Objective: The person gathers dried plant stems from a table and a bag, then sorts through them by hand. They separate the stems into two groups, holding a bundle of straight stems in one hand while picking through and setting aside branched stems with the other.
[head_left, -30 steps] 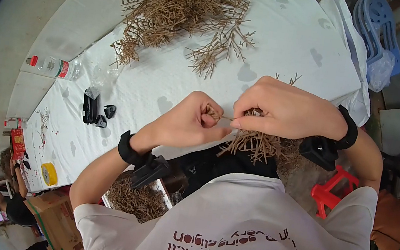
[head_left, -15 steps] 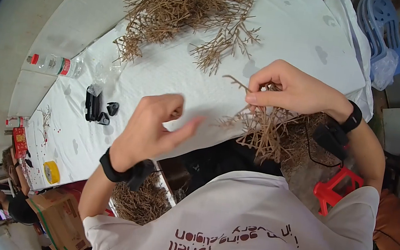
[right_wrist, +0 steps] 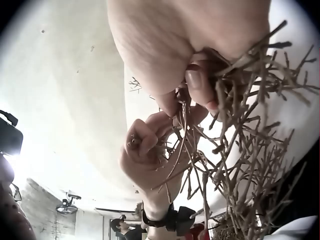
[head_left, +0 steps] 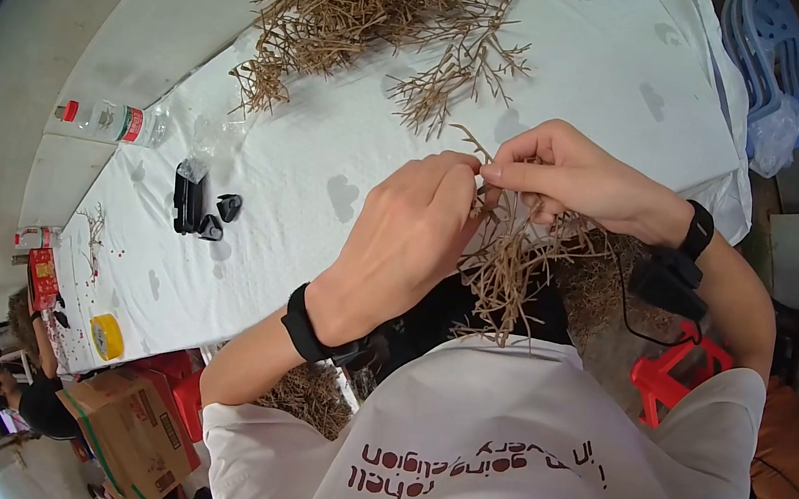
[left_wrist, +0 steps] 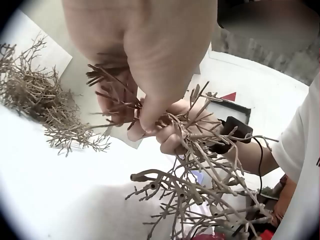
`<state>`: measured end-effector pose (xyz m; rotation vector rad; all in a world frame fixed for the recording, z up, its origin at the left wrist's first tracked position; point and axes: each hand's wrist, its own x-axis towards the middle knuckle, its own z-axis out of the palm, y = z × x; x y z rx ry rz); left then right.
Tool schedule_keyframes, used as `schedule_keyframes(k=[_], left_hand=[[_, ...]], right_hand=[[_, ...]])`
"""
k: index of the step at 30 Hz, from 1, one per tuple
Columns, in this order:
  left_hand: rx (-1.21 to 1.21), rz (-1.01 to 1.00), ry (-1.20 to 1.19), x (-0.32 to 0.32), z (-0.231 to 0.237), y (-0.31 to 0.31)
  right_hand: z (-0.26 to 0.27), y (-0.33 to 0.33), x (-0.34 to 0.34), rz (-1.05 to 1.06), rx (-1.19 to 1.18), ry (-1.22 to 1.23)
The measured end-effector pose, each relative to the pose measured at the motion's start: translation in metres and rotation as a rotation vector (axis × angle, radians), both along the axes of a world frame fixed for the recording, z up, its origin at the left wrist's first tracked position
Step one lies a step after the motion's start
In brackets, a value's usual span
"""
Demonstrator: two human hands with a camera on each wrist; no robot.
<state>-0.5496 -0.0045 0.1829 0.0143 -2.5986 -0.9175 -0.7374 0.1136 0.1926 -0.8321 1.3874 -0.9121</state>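
Note:
Brown twigs hang in a branching bunch below the two hands, just over the table's near edge. The right hand pinches them near the top between thumb and curled fingers. Beside it, fingertips meeting, the left hand has its fingers curled round thin twigs; the left wrist view shows short twig ends sticking out of that hand. In the right wrist view the twig bunch spreads under the right hand, partly hiding the left hand.
A big twig pile lies on the far side of the white table. To the left are a bottle, black parts and yellow tape. A red stool stands at the right; another person is at the lower left.
The left hand, apart from the twigs half a second ago, has moved right and up to meet the right hand and now grips thin twigs. The right hand keeps its hold.

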Motion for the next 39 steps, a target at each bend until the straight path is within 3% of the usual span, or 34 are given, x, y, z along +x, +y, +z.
schedule_keyframes(k=[6, 10, 18, 22, 25, 27, 29, 31, 33, 38, 39], left_hand=[[-0.062, -0.074, -0.049, 0.002, -0.016, -0.007], [0.043, -0.056, -0.142, 0.003, -0.010, -0.003], [-0.323, -0.034, -0.223, 0.010, -0.010, -0.017], [-0.470, -0.151, -0.196, 0.023, -0.020, -0.040], [-0.349, -0.064, -0.141, 0.046, -0.031, -0.077], [-0.272, 0.188, -0.234, 0.061, -0.030, -0.096], [-0.152, 0.183, -0.253, 0.058, -0.019, -0.088], [0.091, 0.180, -0.302, 0.055, -0.006, -0.075], [0.125, 0.143, -0.286, 0.046, 0.000, -0.066], [0.276, 0.006, -0.135, 0.008, 0.005, -0.047], [0.316, -0.025, -0.080, -0.001, 0.006, -0.045]], right_hand=[[-0.001, 0.003, 0.002, -0.002, 0.009, -0.004], [-0.001, 0.005, 0.003, 0.031, -0.003, -0.010], [0.002, 0.009, 0.005, 0.131, -0.152, 0.087], [-0.004, 0.015, 0.007, 0.152, -0.320, 0.217], [-0.001, 0.029, -0.023, 0.036, -0.259, 0.368], [0.003, 0.035, -0.034, -0.041, -0.221, 0.312], [0.006, 0.039, -0.042, -0.189, -0.134, 0.198], [0.002, 0.034, -0.044, -0.156, -0.190, 0.170], [-0.002, 0.027, -0.044, -0.095, -0.319, 0.119], [0.002, 0.016, -0.038, 0.003, -0.526, 0.141], [0.006, 0.014, -0.030, -0.004, -0.630, 0.353]])
